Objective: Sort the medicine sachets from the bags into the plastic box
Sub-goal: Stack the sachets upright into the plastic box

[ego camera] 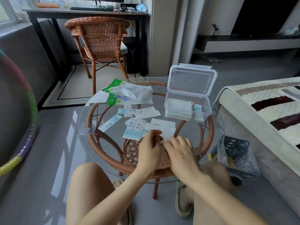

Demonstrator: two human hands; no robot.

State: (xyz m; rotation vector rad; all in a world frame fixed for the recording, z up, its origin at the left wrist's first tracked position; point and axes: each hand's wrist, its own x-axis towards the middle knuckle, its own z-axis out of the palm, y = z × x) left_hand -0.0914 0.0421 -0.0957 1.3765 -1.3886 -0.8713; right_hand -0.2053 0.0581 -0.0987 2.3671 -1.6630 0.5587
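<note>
Surface [112, 138]: round glass top on a wicker frame; the person's knees are at its near rim.
Left hand [150, 146]: fingers curled at the near edge of a white sachet [168, 134]; cannot tell whether it grips the sachet.
Right hand [181, 151]: palm down, fingers loosely stretched, tips against the left hand's fingers; what lies beneath is hidden.
Loose sachets [134, 129]: scattered mid-surface, some overlapping, just beyond the hands.
Lone sachet [109, 123]: apart to the left, near the left rim.
Bags [128, 93]: heaped at the far left rim, their paper reaching the edge.
Box [206, 108]: far right, close to the rim, lid [191, 80] standing open; sachets stacked inside [178, 109].
Open room: bare glass on the near left and between the loose sachets and the box.
Right flank: dark basket [235, 148] on the floor, near the rim.
</note>
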